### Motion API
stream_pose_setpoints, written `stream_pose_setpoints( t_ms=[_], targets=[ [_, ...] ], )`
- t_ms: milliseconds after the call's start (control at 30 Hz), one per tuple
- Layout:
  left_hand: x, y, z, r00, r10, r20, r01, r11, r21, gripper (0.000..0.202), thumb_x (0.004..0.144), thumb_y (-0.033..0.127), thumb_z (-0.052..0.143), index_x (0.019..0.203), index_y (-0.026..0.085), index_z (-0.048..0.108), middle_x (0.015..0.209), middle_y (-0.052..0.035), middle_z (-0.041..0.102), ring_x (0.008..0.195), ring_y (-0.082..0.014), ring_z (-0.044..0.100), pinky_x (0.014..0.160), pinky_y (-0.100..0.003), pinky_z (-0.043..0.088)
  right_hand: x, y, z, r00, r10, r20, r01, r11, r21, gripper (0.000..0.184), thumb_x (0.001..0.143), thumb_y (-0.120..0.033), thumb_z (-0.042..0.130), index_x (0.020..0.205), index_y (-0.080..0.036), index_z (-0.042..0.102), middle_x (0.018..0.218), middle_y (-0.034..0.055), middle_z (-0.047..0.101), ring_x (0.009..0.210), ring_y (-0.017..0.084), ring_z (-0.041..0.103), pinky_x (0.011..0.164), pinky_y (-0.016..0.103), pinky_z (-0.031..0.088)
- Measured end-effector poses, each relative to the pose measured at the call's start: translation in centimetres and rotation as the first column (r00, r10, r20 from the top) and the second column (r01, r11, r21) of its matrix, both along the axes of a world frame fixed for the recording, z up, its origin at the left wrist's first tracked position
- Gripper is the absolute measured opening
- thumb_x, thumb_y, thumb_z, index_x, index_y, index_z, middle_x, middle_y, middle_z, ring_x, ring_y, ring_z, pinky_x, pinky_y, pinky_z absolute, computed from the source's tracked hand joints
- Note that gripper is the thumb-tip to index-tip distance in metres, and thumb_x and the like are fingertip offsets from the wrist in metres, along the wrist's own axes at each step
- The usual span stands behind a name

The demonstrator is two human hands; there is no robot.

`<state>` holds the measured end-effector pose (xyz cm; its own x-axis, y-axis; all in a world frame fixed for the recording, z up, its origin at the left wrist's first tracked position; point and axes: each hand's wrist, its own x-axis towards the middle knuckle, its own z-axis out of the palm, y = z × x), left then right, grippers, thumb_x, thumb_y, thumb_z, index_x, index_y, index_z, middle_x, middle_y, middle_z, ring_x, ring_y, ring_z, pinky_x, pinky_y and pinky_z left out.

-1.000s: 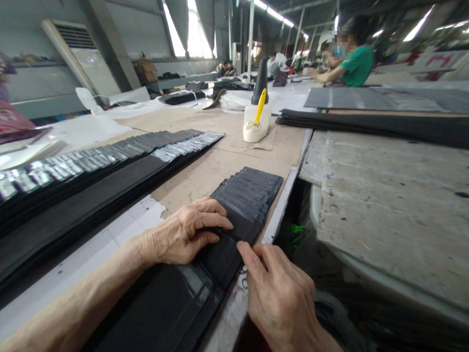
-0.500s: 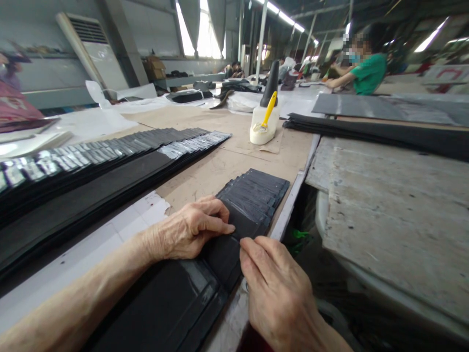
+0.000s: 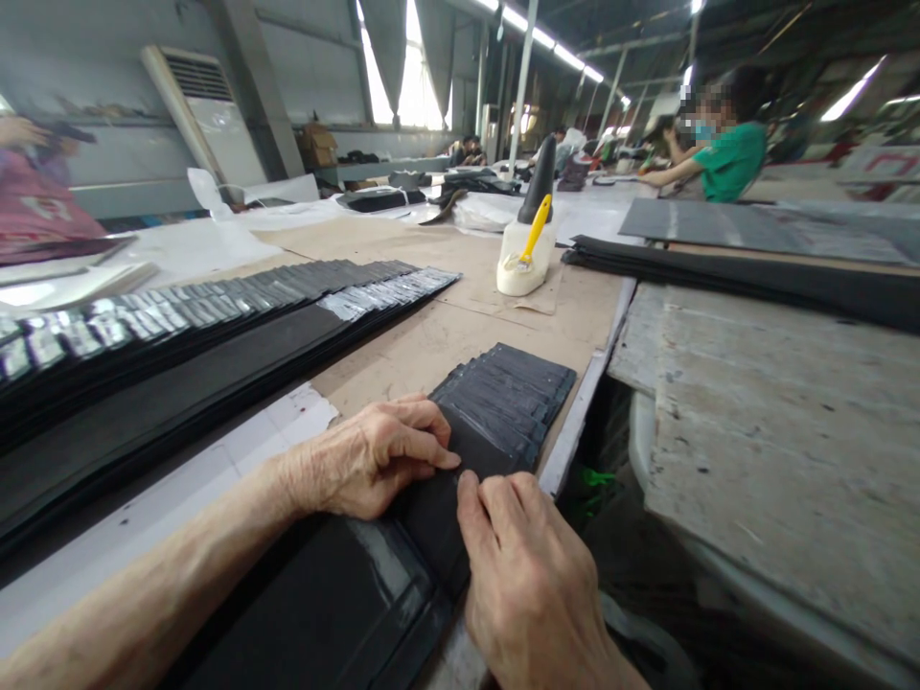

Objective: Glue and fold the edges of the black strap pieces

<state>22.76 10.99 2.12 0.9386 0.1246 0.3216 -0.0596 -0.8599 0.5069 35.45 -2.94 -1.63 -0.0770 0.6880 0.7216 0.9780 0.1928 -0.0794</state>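
A fanned row of black leather pieces (image 3: pixel 507 398) lies along the near right edge of the table (image 3: pixel 431 335). My left hand (image 3: pixel 378 455) rests on the nearest piece, its fingers curled and pressed down on it. My right hand (image 3: pixel 524 585) comes in from below, fingers bent, with the fingertips on the same black piece beside the left fingertips. Under both hands lies a larger black sheet (image 3: pixel 323 604) with a shiny patch.
Long overlapping rows of black strips (image 3: pixel 216 307) with shiny ends run along the left. A white glue bottle (image 3: pixel 528 254) with a yellow brush stands farther back. A grey board (image 3: pixel 776 412) lies to the right across a gap. A person in green (image 3: pixel 725 158) works at the far right.
My right hand has slid left and forward onto the black piece, closing up to the left fingertips. The view has shifted slightly.
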Motion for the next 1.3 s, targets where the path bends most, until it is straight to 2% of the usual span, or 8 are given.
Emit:
stream_pose_setpoints(
  t_ms=[233, 500, 700, 800, 867, 1033, 1167, 1300],
  targets=[
    [-0.5, 1.5, -0.4, 0.997, 0.067, 0.042, -0.063, 0.995, -0.083, 0.018, 0.077, 0.010, 0.054, 0.090, 0.014, 0.066, 0.086, -0.0073, 0.058, 0.082, -0.0147, 0.053, 0.076, -0.026, 0.044, 0.2, 0.1, 0.1, 0.999, 0.050, -0.017, -0.050, 0.999, -0.010, 0.029, 0.084, -0.005, 0.037, 0.075, -0.010, 0.063, 0.065, 0.0055, 0.050, 0.064, 0.017, 0.041, 0.055, 0.031, 0.034],
    [-0.2, 1.2, -0.7, 0.994, 0.082, 0.071, -0.072, 0.988, -0.133, 0.016, 0.075, 0.007, 0.052, 0.083, 0.012, 0.065, 0.081, -0.0060, 0.057, 0.079, -0.0137, 0.053, 0.074, -0.025, 0.044, 0.7, 0.8, 0.6, 0.999, 0.050, -0.021, -0.052, 0.994, -0.094, 0.029, 0.083, -0.006, 0.035, 0.088, -0.010, 0.064, 0.067, 0.0048, 0.052, 0.064, 0.016, 0.043, 0.056, 0.030, 0.036],
    [-0.3, 1.2, -1.2, 0.991, 0.083, 0.109, -0.070, 0.990, -0.122, 0.019, 0.073, 0.003, 0.051, 0.078, 0.012, 0.067, 0.076, -0.0046, 0.056, 0.073, -0.0123, 0.051, 0.068, -0.023, 0.043, 0.4, 0.9, 1.1, 0.984, 0.022, 0.177, 0.001, 0.992, -0.128, 0.029, 0.079, -0.005, 0.038, 0.087, -0.012, 0.064, 0.067, 0.0054, 0.052, 0.063, 0.017, 0.043, 0.052, 0.030, 0.034],
    [-0.3, 1.2, -1.1, 0.991, 0.077, 0.110, -0.065, 0.992, -0.104, 0.017, 0.074, 0.004, 0.052, 0.078, 0.010, 0.068, 0.075, -0.0055, 0.056, 0.072, -0.0120, 0.050, 0.067, -0.023, 0.042, 0.1, 1.1, 1.5, 0.968, -0.010, 0.250, 0.044, 0.990, -0.132, 0.029, 0.077, -0.005, 0.039, 0.090, -0.010, 0.065, 0.069, 0.0073, 0.052, 0.066, 0.019, 0.044, 0.054, 0.030, 0.037],
    [-0.4, 1.2, -1.0, 0.991, 0.081, 0.107, -0.070, 0.993, -0.098, 0.016, 0.075, 0.005, 0.053, 0.078, 0.009, 0.068, 0.075, -0.0062, 0.057, 0.072, -0.0120, 0.050, 0.066, -0.022, 0.042, -0.1, 1.5, 1.7, 0.975, 0.012, 0.223, 0.020, 0.990, -0.141, 0.029, 0.075, -0.004, 0.040, 0.087, -0.009, 0.065, 0.071, 0.0084, 0.053, 0.069, 0.019, 0.045, 0.057, 0.031, 0.040],
    [-0.8, 1.3, -1.1, 0.991, 0.091, 0.099, -0.077, 0.987, -0.141, 0.022, 0.074, 0.003, 0.051, 0.085, 0.010, 0.069, 0.080, -0.0073, 0.059, 0.074, -0.0120, 0.053, 0.067, -0.022, 0.043, 0.1, 2.5, 1.4, 0.985, 0.156, 0.077, -0.141, 0.974, -0.180, 0.029, 0.076, -0.002, 0.037, 0.079, -0.010, 0.064, 0.073, 0.0088, 0.053, 0.071, 0.019, 0.045, 0.061, 0.030, 0.043],
    [-1.4, 1.7, -1.6, 0.977, 0.170, 0.132, -0.145, 0.973, -0.180, 0.018, 0.075, 0.008, 0.055, 0.085, 0.011, 0.070, 0.081, -0.0072, 0.060, 0.075, -0.0129, 0.055, 0.068, -0.023, 0.044, 0.6, 2.5, 1.1, 0.984, 0.178, 0.006, -0.174, 0.968, -0.181, 0.025, 0.080, -0.005, 0.037, 0.079, -0.009, 0.062, 0.074, 0.0079, 0.054, 0.073, 0.018, 0.046, 0.064, 0.030, 0.043],
    [-1.7, 1.9, -1.9, 0.958, 0.236, 0.162, -0.212, 0.966, -0.151, 0.016, 0.078, 0.013, 0.054, 0.082, 0.013, 0.070, 0.079, -0.0069, 0.061, 0.075, -0.0137, 0.055, 0.067, -0.024, 0.045, 0.8, 2.5, 1.1, 0.982, 0.191, -0.002, -0.188, 0.963, -0.191, 0.025, 0.079, -0.004, 0.038, 0.084, -0.010, 0.062, 0.075, 0.0068, 0.055, 0.073, 0.018, 0.046, 0.064, 0.030, 0.042]
  ],
)
